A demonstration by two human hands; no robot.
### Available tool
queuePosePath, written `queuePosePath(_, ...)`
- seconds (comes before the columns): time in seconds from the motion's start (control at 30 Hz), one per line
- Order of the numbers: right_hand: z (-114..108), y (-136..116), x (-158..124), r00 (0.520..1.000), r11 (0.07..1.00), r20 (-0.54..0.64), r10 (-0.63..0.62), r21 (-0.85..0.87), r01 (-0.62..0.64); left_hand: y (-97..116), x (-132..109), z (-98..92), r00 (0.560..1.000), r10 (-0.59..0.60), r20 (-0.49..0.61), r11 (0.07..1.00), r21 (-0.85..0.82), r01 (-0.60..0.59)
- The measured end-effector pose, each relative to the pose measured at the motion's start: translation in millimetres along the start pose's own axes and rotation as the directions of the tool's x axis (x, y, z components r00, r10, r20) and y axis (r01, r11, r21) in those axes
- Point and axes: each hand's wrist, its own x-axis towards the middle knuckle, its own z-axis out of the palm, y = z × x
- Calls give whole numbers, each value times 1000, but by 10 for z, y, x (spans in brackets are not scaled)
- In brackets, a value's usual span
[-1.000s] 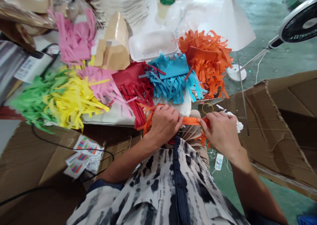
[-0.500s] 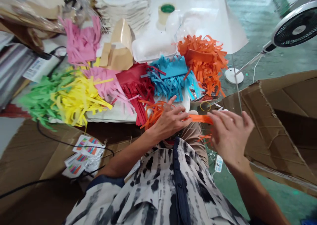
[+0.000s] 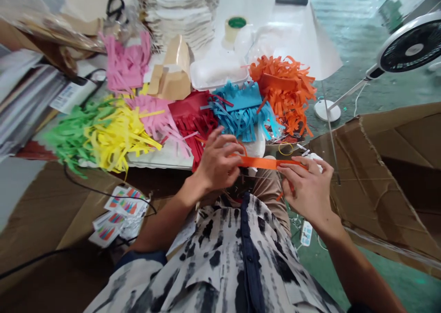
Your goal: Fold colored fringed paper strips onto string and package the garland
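A narrow orange paper strip (image 3: 262, 162) stretches across my lap, held taut between my hands. My left hand (image 3: 217, 161) pinches its left end, just below a red fringed paper bunch (image 3: 193, 120). My right hand (image 3: 305, 189) pinches the right end between thumb and fingers. Further up lie more bunches of fringed paper: blue (image 3: 237, 106), orange (image 3: 284, 90), pale pink (image 3: 151, 120), yellow (image 3: 117, 138), green (image 3: 74, 136) and bright pink (image 3: 126, 62).
A white foam tray (image 3: 218, 69), a tape roll (image 3: 232, 30) and folded brown paper (image 3: 170, 69) stand behind the bunches. A stack of white paper (image 3: 179, 14) lies at the back. A white fan (image 3: 409, 46) stands right, above an open cardboard box (image 3: 379, 179). Printed cards (image 3: 117, 216) lie lower left.
My right hand, spread open off the strip half a second ago, has closed on its right end. The strip now lies straight and taut, and my left hand has risen slightly.
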Motion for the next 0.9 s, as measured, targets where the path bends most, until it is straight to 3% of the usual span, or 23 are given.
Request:
queuePosePath(0.1,-40,-32,68,1000,1000,26,-2,-19,2,234,140,186,989,129,66,992,-27,-127)
queuePosePath(0.27,-47,-23,150,999,999,41,-19,-41,21,307,284,477,987,82,140,995,37,-88)
queuePosePath(0.5,24,4,219,999,1000,40,8,-25,-7,259,277,406,989,54,136,997,40,-60)
queuePosePath(0.7,67,21,286,994,996,70,79,-56,-75,232,200,345,987,-120,109,993,35,117)
queuePosePath(0.9,55,12,393,986,992,147,80,-109,-65,220,179,302,961,-265,76,964,41,262)
